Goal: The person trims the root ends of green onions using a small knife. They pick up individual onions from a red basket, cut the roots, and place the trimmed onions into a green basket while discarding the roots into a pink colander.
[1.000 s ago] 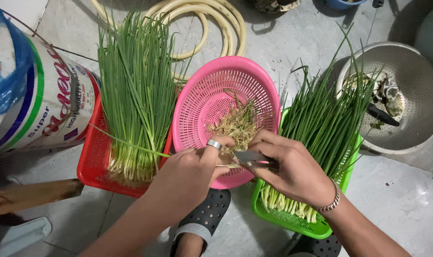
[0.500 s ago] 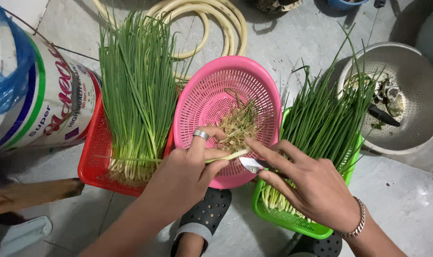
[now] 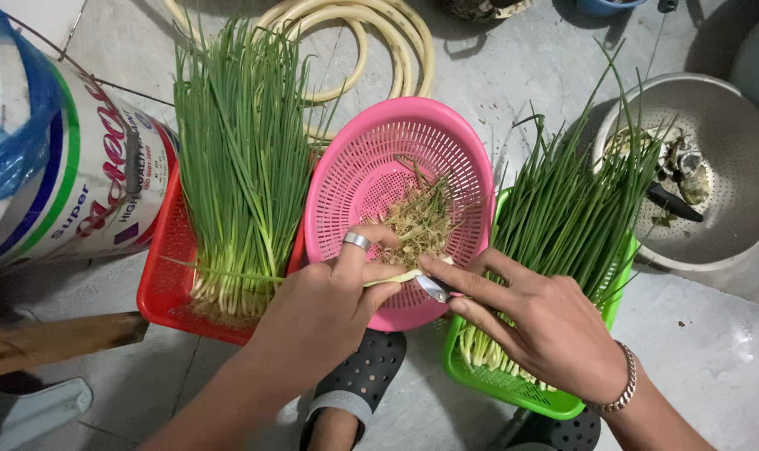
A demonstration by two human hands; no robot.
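Fingers (image 3: 371,276) around chive stalk (image 3: 400,276), blade (image 3: 434,289) beside.

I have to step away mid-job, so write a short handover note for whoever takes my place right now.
Left hand: pinches one green onion stalk by its pale end, over the pink basket.
Right hand: holds a small knife, blade at that stalk's end.
Done: cut roots lie in the pink basket; one bunch of green onions lies in the red basket.
Left: the other bunch in the green basket; which bunch is trimmed I cannot tell.
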